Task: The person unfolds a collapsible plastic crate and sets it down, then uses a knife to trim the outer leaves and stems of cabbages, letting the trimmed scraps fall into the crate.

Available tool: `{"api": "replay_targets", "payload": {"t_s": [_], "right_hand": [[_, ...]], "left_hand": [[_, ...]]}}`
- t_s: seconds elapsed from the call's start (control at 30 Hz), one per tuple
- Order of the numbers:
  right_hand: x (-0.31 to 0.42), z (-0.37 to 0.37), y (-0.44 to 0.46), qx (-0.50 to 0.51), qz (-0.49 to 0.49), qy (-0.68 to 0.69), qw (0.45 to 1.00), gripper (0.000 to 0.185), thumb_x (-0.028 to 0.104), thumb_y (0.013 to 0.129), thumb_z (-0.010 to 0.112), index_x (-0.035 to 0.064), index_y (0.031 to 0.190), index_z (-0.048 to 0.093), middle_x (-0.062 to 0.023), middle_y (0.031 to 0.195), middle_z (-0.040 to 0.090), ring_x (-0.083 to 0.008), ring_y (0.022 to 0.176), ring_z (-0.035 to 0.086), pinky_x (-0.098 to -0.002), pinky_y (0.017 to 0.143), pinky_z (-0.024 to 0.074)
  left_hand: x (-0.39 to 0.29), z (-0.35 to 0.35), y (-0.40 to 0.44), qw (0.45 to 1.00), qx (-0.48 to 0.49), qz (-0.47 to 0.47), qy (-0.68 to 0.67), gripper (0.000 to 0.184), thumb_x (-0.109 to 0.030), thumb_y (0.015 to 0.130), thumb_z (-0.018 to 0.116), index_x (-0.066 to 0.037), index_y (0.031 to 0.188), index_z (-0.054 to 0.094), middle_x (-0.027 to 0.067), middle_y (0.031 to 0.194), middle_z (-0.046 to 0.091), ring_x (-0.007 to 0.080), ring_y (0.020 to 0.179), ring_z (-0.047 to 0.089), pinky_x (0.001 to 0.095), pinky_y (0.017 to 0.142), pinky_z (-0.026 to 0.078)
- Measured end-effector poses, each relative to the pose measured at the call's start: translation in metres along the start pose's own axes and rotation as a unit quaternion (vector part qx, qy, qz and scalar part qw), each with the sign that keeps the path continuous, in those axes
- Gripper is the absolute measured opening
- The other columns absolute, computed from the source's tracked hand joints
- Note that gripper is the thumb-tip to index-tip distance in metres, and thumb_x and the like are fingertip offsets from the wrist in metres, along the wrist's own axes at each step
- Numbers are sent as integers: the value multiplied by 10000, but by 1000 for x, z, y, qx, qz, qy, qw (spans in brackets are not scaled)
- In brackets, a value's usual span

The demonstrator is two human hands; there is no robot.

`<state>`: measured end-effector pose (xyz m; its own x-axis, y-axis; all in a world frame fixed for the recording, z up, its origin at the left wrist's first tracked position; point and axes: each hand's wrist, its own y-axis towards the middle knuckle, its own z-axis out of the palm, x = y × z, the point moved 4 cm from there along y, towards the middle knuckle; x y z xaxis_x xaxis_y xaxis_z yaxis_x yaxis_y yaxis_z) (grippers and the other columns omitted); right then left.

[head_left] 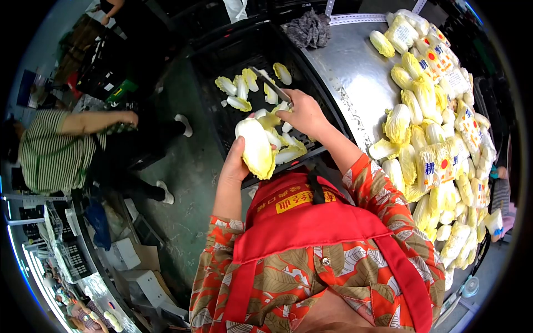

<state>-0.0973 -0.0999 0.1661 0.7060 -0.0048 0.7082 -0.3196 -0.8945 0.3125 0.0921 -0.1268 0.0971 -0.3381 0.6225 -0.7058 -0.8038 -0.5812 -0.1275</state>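
My left hand [237, 158] holds a napa cabbage [253, 145], white at the base with yellow leaf tips, above the near side of a black crate [202, 91]. In my right hand [304, 114] is a knife [271, 84], its blade pointing up and left over the crate, close above the cabbage. Several loose yellow-white leaves [239, 104] lie inside the crate, more of them under and beside my hands.
Right of the crate, a metal table [350, 61] bears a large pile of cabbages [425, 94], some in printed wrappers, and a crumpled dark bag [308, 29]. A person in a striped shirt [47, 150] is at the left. Boxes [147, 288] stand lower left.
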Motion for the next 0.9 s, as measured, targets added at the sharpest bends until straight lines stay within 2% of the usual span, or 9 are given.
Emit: {"api": "replay_targets", "payload": {"t_s": [0.07,0.13,0.17,0.3,0.37,0.4,0.5,0.8,0.9], "right_hand": [[6,-2,-2,105,99,121,982,539,330,681,740,1,1086,602,-156,851,622,-284,761,619,-343,700,485],[15,9,-12,208,146,212,944,497,300,735,729,20,1124,596,-98,831,599,-149,685,584,-304,659,488],[23,12,-15,211,100,148,961,537,343,729,733,5,1122,594,-103,788,601,-149,690,584,-301,660,485],[22,23,-20,150,32,121,981,603,353,716,725,-49,1134,561,-111,772,607,-170,695,592,-297,652,482],[24,18,-21,220,65,139,963,573,353,701,667,-34,1112,574,-212,908,642,-308,831,634,-349,763,482],[25,14,-20,220,67,138,963,573,353,701,667,-34,1112,574,-212,908,642,-308,831,634,-349,763,482],[21,12,-23,286,148,214,922,534,285,700,642,-37,1119,568,-210,899,642,-298,832,635,-341,765,481],[13,20,-22,286,35,182,940,394,179,717,579,-35,1047,591,-203,857,640,-323,805,626,-364,752,479],[2,11,-12,200,94,34,975,337,187,727,593,11,1013,627,-210,803,625,-331,774,617,-375,723,479]], "left_hand": [[2,-11,8,993,-93,68,4,617,-458,914,479,-104,1387,303,128,1213,513,279,1099,535,445,900,471],[-5,-4,12,991,-110,74,13,573,-420,931,467,-101,1383,317,122,1248,489,254,1121,517,409,930,446],[-10,0,13,988,-126,81,25,531,-383,949,455,-99,1380,331,117,1283,466,230,1144,499,372,961,421],[-19,16,12,968,-131,116,178,498,-201,928,530,-61,1370,349,105,1264,472,180,1136,474,311,958,395],[-13,9,12,961,-134,128,207,516,-191,911,560,-50,1363,356,102,1259,477,177,1128,479,310,954,398],[-11,8,12,952,-136,140,236,534,-181,894,590,-39,1356,363,100,1254,482,175,1121,484,309,949,402],[-12,7,11,966,-131,115,190,587,-180,864,635,-12,1356,364,98,1237,500,171,1112,491,311,942,407],[-13,5,15,984,-53,37,167,688,-277,829,660,1,1375,347,90,1226,524,174,1104,519,298,938,416],[-15,4,13,992,2,61,108,713,-391,848,593,-37,1399,314,123,1167,566,200,1031,572,309,889,461]]}}
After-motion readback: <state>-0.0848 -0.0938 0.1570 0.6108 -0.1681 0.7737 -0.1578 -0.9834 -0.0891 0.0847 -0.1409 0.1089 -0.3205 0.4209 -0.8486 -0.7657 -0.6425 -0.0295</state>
